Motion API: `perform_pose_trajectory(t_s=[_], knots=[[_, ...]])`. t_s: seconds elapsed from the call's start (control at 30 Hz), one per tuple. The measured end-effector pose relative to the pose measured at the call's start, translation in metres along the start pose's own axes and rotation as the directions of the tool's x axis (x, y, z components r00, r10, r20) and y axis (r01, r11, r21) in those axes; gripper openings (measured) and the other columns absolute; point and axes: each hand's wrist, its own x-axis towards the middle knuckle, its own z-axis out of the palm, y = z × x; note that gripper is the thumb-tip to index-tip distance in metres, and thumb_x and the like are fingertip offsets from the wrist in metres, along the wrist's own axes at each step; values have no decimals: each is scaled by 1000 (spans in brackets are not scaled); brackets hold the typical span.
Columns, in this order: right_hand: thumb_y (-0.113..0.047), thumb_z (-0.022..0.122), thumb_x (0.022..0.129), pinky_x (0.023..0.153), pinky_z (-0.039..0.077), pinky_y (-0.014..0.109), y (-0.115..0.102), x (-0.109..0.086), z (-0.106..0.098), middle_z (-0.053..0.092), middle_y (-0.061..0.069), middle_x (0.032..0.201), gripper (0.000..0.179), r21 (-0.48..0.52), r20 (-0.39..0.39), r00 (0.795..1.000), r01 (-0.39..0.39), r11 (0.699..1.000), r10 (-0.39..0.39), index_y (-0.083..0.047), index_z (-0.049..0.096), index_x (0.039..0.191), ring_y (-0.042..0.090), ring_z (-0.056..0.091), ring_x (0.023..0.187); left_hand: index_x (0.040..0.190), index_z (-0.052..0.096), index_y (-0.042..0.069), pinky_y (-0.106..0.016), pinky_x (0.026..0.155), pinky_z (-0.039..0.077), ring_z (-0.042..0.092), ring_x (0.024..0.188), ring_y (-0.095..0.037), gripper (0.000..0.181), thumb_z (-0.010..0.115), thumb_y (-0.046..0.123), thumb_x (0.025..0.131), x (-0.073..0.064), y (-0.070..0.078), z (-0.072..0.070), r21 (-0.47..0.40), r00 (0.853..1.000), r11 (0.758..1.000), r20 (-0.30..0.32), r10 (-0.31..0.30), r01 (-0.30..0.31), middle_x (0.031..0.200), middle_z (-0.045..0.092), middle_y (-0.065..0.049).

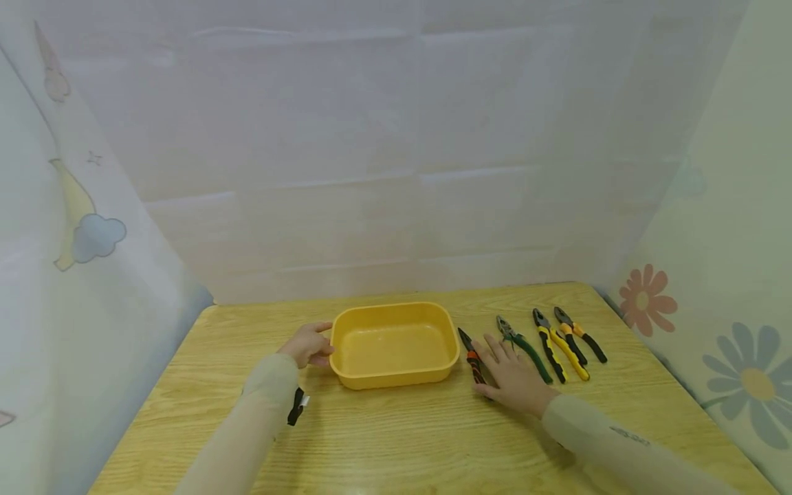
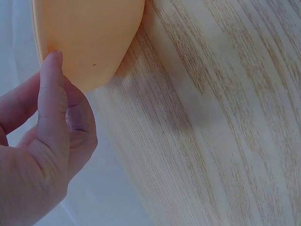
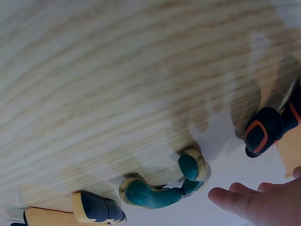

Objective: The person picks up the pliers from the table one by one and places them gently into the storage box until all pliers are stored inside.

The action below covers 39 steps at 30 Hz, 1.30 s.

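A yellow plastic basin [image 1: 396,379] sits on the wooden table. At its left end my left hand [image 1: 307,345] grips the rim, with a fingertip against the wall of the basin [image 2: 101,42] in the left wrist view. My right hand [image 1: 516,379] is spread open, palm down, over the pliers with black-and-orange handles [image 1: 475,364], partly covering them. Just right of its fingers lie green-handled pliers [image 1: 532,357]. In the right wrist view the right hand's fingers [image 3: 233,200] are straight, beside the green handles [image 3: 153,195], with nothing held.
Farther right lie pliers with yellow-and-black handles [image 1: 559,350] and pliers with orange-and-black handles [image 1: 581,335]. A pale cloth wall [image 1: 371,227] stands along the table's back edge, with printed cloths at both sides. A small black strap [image 1: 297,405] shows at the left wrist.
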Motion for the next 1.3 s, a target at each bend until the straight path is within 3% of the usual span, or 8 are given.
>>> perform_pose_trajectory(t_s=[0.23,0.4,0.53,0.77,0.93,1.13,1.3], knots=[[-52,60,92,97,32,71,1,-1,3,21,28,154,83,54,59,998,-3,999,0,-4,29,153,56,30,131,150,31,-2,-25,54,56,58,58,-12,63,51,-13,91,-2,2,1,21,1000,1000,-5,1,-1,126,52,-35],[-49,62,92,92,35,73,0,-1,9,26,31,151,79,41,15,998,56,998,-57,-1,35,149,56,33,129,150,31,-3,-26,53,56,58,55,-12,64,51,-14,90,0,3,1,29,1000,1000,-12,-3,4,120,56,-34],[-45,64,91,95,34,71,0,-1,16,27,32,149,77,59,-23,996,85,995,-84,2,38,147,58,32,128,150,31,-3,-27,55,56,56,54,-13,64,51,-14,90,0,3,0,34,1000,999,-18,-13,13,117,57,-33],[-50,59,93,101,32,66,2,1,26,18,28,155,80,123,29,999,24,992,-28,-5,30,153,56,24,134,149,32,-4,-28,56,57,52,49,-11,64,51,-15,89,-3,5,0,33,1000,999,-20,-11,12,105,59,-28],[-49,62,92,101,29,69,-2,1,28,19,30,153,82,156,7,1000,1,988,-2,-2,30,152,55,24,134,150,30,-4,-30,58,58,52,47,-11,63,50,-15,91,-6,7,-2,11,1000,1000,3,-12,12,103,62,-29],[-50,62,91,94,32,73,-8,2,23,25,32,149,80,142,13,999,-53,988,51,-4,35,150,55,29,130,149,31,-4,-31,58,58,52,49,-12,63,50,-15,91,-7,8,-2,16,1000,1000,-3,-20,20,109,60,-31],[-47,64,91,88,36,74,-11,2,20,32,34,144,71,145,-19,999,-25,989,28,-7,44,146,56,34,125,150,30,-4,-31,59,58,50,49,-12,63,51,-14,91,-8,10,-3,22,1000,999,-2,-27,27,105,60,-29]])
